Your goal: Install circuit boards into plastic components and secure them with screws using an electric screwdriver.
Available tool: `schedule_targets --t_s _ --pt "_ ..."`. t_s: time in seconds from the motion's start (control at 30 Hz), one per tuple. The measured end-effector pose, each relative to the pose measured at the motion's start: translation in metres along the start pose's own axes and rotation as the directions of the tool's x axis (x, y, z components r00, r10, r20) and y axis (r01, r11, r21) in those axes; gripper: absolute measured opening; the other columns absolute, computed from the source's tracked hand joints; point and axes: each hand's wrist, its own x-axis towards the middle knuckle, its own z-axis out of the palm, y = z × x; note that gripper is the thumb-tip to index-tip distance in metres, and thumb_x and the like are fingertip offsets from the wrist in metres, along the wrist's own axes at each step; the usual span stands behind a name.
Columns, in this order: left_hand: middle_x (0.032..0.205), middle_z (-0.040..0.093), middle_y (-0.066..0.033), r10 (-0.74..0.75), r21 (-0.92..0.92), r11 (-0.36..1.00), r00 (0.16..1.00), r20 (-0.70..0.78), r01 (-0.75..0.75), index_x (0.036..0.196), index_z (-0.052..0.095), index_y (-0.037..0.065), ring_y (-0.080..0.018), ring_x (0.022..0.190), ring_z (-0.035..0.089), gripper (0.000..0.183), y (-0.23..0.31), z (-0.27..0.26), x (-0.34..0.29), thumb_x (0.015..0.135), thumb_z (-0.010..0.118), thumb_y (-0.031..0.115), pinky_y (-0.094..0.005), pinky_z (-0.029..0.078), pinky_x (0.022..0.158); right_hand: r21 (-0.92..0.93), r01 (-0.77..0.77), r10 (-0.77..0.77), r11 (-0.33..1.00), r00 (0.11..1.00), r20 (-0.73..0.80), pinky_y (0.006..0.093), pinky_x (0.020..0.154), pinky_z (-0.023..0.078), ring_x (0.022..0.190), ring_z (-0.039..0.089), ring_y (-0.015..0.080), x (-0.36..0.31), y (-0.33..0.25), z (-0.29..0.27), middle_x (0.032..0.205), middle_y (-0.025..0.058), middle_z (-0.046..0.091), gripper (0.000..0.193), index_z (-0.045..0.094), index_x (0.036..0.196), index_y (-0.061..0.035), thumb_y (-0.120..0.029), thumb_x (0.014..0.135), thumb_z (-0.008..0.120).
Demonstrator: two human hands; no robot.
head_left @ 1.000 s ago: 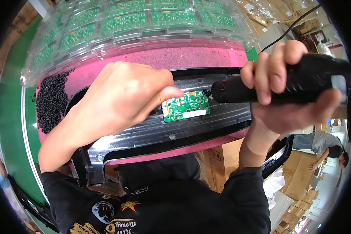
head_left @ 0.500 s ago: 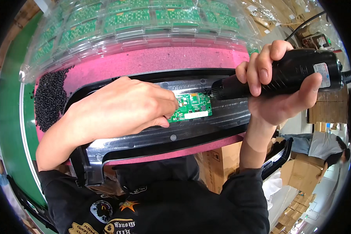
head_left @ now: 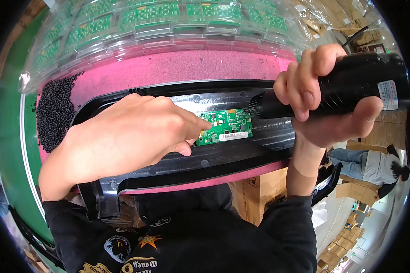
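Note:
A green circuit board (head_left: 228,126) with a white label lies inside a long black plastic housing (head_left: 205,163). My left hand (head_left: 136,129) reaches over the board's left end, fingers curled, the index fingertip pressing on it and the thumb just below. In my right hand (head_left: 312,93) is a black electric screwdriver (head_left: 351,84), held nearly level with its ribbed nose at the board's upper right corner. My right fingers wrap over its body, while the thumb sticks out along the underside. The screwdriver's bit and any screw there are too small to make out.
Black screws (head_left: 55,111) lie heaped at the left on the pink mat (head_left: 182,66). Clear plastic trays (head_left: 159,34) of green boards stand along the back. Cardboard boxes (head_left: 255,198) are below the table edge; another person (head_left: 369,166) is off to the right.
The screwdriver's rear end has dropped slightly and come closer. My left hand has shifted a little back, with its index finger straighter, so more of the board shows. The board sits slightly farther right in view.

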Motion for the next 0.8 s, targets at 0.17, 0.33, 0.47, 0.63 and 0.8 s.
schedule_targets --t_s 0.17,0.33,0.47,0.63,0.8 --pt "0.107 0.071 -0.0080 -0.014 0.034 0.999 1.000 0.024 0.013 0.100 0.072 0.002 -0.0268 0.087 0.070 0.024 0.002 -0.002 0.001 0.078 0.072 0.014 -0.0369 0.055 0.067 -0.020 0.046 -0.048 0.999 0.991 -0.128 0.0238 0.052 0.034 0.048 0.043 0.0059 -0.003 0.004 0.005 0.065 -0.0049 0.050 0.076 0.051 0.105 -0.0059 -0.077 0.079 0.054" --pt "0.093 0.071 -0.0136 0.112 0.094 0.989 0.994 -0.018 -0.110 0.099 0.070 0.001 -0.0298 0.084 0.069 0.021 -0.002 -0.001 0.006 0.081 0.072 0.014 -0.0389 0.054 0.066 0.044 0.159 -0.159 0.986 0.987 0.015 0.0286 0.057 0.041 0.052 0.049 0.0080 -0.010 -0.019 0.018 0.070 -0.0027 0.053 0.064 0.047 0.103 -0.0082 -0.066 0.081 0.062" --pt "0.077 0.068 -0.0128 0.158 -0.168 0.964 0.953 -0.257 -0.205 0.089 0.068 0.000 -0.0275 0.070 0.067 0.019 -0.002 -0.002 0.010 0.082 0.074 0.016 -0.0349 0.051 0.061 0.256 0.332 -0.337 0.908 0.941 -0.024 0.0285 0.057 0.047 0.046 0.053 0.0095 -0.012 -0.034 0.041 0.065 -0.0023 0.055 0.042 0.045 0.096 -0.0090 -0.039 0.078 0.067" --pt "0.067 0.065 -0.0060 0.085 -0.334 0.919 0.934 -0.346 -0.208 0.084 0.069 -0.001 -0.0109 0.057 0.056 0.024 0.005 -0.006 0.007 0.077 0.081 0.018 -0.0242 0.040 0.052 0.251 0.424 -0.413 0.870 0.905 -0.099 0.0267 0.055 0.050 0.046 0.055 0.0072 -0.015 -0.039 0.049 0.062 -0.0040 0.055 0.040 0.046 0.093 -0.0101 -0.040 0.076 0.067" --pt "0.073 0.069 -0.0021 -0.074 -0.622 0.779 0.974 -0.215 -0.078 0.084 0.070 -0.002 -0.0045 0.063 0.058 0.019 0.008 -0.013 0.005 0.075 0.082 0.010 -0.0212 0.043 0.055 0.285 0.494 -0.482 0.822 0.869 -0.117 0.0249 0.052 0.051 0.044 0.055 0.0059 -0.012 -0.036 0.052 0.060 -0.0043 0.056 0.039 0.046 0.092 -0.0097 -0.039 0.076 0.067"
